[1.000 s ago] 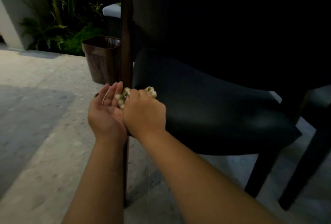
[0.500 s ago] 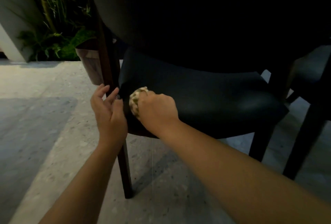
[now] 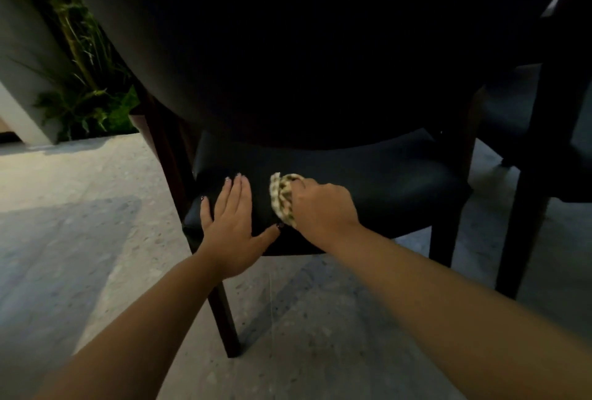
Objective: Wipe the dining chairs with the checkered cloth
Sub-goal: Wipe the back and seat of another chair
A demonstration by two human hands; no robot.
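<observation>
A dark dining chair [image 3: 378, 185] with a padded seat and dark wooden legs fills the middle of the head view; its curved backrest looms above. My right hand [image 3: 323, 207] grips the bunched checkered cloth [image 3: 282, 199] and holds it against the seat's front left part. My left hand [image 3: 232, 217] lies flat on the seat's left corner, fingers straight, thumb spread toward the cloth.
A second dark chair [image 3: 541, 150] stands close on the right. Speckled stone floor [image 3: 96, 223] spreads to the left and below. Green plants [image 3: 80, 85] and a pale wall [image 3: 19, 57] sit at the far left.
My left hand has moved from beside the chair's leg onto the seat and flattened. My right hand with the cloth has slid rightward along the seat. The view has come closer.
</observation>
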